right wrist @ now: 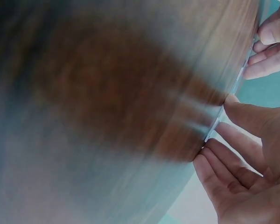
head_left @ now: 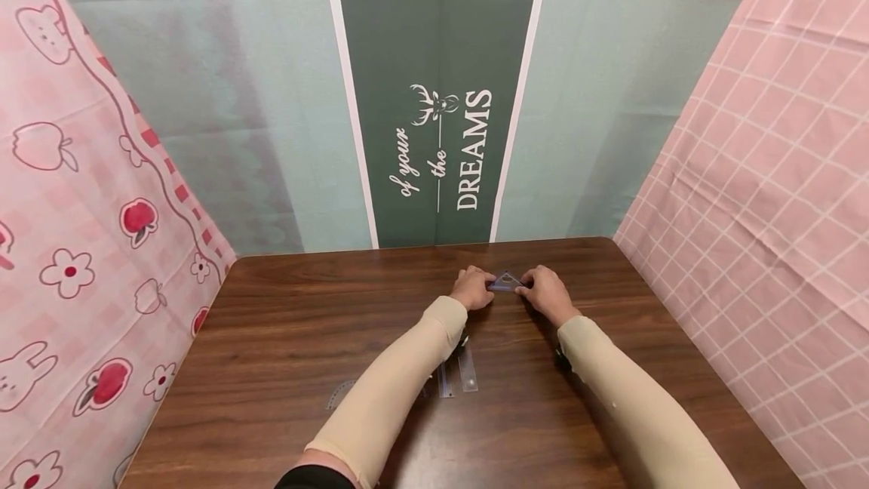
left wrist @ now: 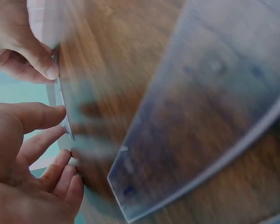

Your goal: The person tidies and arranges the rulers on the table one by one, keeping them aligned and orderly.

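Observation:
Near the far edge of the table, both hands hold a small clear triangular set square [head_left: 505, 288] with a bluish tint. My left hand [head_left: 473, 288] pinches its left corner between thumb and index finger. At the opposite corner, my right hand [head_left: 548, 294] grips it the same way. Both wrist views show the set square [left wrist: 60, 98] nearly edge-on as a thin strip, low over the wood. The remaining fingers of the right hand [right wrist: 252, 154] are bent beside the set square, their tips near the tabletop.
Two clear rulers, one [head_left: 468, 372] to the right of the other [head_left: 445, 383], lie beside the left forearm. A clear protractor [head_left: 337, 395] is partly hidden under that sleeve. The brown wooden table [head_left: 285, 323] meets hanging cloths at its back and sides.

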{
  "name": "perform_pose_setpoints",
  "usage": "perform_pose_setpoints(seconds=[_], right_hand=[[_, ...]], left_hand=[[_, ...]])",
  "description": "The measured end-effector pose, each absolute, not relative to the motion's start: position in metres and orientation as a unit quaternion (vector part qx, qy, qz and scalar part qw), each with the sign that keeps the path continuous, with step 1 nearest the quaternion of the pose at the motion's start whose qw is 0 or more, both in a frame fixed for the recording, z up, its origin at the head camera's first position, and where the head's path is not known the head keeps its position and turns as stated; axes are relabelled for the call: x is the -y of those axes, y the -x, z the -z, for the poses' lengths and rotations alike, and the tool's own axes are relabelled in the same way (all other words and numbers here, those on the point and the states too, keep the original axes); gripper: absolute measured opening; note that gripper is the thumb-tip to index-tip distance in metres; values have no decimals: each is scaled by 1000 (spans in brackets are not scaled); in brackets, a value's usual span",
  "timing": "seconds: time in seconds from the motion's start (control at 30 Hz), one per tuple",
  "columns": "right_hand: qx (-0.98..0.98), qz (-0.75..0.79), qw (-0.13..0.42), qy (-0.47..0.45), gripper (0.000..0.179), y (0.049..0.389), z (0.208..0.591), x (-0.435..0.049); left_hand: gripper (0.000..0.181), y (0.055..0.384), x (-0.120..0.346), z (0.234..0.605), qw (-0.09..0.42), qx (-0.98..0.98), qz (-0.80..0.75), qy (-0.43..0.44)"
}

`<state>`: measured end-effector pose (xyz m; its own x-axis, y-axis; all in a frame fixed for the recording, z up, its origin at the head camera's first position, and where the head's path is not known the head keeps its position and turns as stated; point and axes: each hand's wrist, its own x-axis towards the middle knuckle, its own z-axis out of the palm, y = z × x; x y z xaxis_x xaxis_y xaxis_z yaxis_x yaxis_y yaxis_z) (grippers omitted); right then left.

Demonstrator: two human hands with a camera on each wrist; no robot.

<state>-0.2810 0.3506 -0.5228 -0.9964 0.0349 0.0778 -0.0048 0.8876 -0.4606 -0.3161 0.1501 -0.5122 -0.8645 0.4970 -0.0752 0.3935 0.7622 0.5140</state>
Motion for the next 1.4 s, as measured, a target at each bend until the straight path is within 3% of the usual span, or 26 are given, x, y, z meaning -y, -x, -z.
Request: perform_pose_setpoints(seconds=[0.47, 1.4], right_hand=[[974, -223, 36, -1, 20, 280, 525, -346], [959, -278, 46, -17, 24, 271, 517, -333]], left_hand=[[44, 313, -147, 512, 136, -918, -312, -203], [23, 312, -135, 521, 41, -900, -408, -151]])
